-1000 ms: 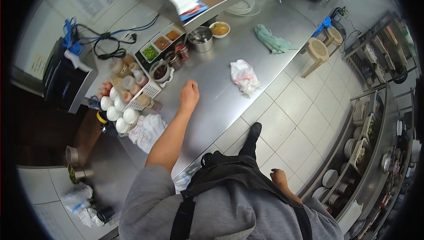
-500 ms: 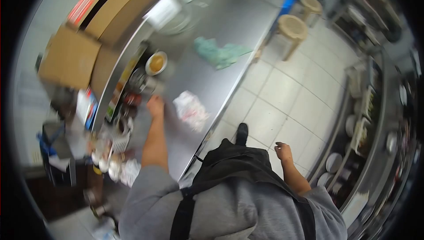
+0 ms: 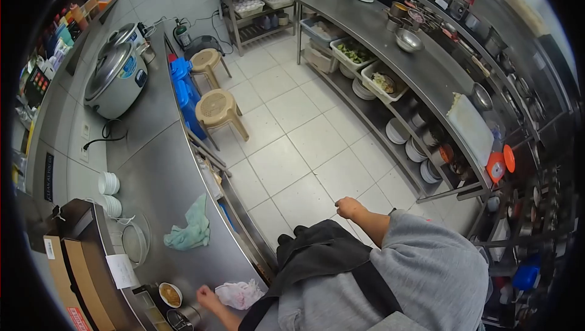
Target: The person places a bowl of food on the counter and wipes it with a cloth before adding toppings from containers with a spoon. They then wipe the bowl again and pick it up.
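Observation:
My left hand (image 3: 208,298) hovers by the steel counter (image 3: 155,176), its fingers curled in with nothing visible in them. Just right of it lies a crumpled white cloth with pinkish stains (image 3: 239,294). To its left stands a white bowl of orange-brown food (image 3: 170,294), apart from the hand. Farther up the counter a green cloth (image 3: 189,227) is bunched near the edge. Over the tiled floor, in front of my body, my right hand (image 3: 349,208) is loosely closed, touching nothing.
Plastic stools (image 3: 218,109) and a blue container (image 3: 184,90) stand beside the left counter, which bears a large rice cooker (image 3: 119,78). A steel bench (image 3: 365,23) with trays and plates beneath runs along the right. A white cutting board (image 3: 466,127) lies on it.
My view has swung to the right, so the right-hand bench and back shelves show fully. My right hand's fingers have curled in. The cloths and bowl stay on the counter.

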A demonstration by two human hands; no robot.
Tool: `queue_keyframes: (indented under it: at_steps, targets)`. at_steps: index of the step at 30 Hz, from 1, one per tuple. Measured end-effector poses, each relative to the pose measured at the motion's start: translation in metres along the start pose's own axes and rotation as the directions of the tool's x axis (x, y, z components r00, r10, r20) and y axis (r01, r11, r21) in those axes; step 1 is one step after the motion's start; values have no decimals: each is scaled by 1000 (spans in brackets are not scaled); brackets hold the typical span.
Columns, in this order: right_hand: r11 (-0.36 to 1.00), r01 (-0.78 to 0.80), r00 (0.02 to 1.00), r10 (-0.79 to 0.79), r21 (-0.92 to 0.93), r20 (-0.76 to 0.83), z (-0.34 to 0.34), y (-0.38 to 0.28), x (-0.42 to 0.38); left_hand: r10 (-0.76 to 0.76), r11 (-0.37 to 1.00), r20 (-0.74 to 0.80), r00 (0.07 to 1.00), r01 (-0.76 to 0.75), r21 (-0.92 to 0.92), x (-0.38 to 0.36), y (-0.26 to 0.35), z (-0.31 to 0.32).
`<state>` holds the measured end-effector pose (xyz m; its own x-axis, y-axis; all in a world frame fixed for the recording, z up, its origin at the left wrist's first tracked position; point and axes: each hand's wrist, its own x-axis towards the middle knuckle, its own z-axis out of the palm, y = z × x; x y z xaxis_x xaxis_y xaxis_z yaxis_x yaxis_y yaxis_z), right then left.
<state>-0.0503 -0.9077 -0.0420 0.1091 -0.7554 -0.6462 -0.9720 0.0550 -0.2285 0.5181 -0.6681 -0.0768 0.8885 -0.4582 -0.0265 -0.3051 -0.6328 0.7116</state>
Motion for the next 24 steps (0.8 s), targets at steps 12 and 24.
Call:
queue_keyframes:
  at_steps: [12,24]
  targets:
    - [961,235,958,-204,146,-201,-12,-38,-21,53,851,531,846,240,-467,19,205,84]
    - [859,-241,903,369,452,-219,29,203,-102,414,890,762,498,-49,-452,-119,341,216]
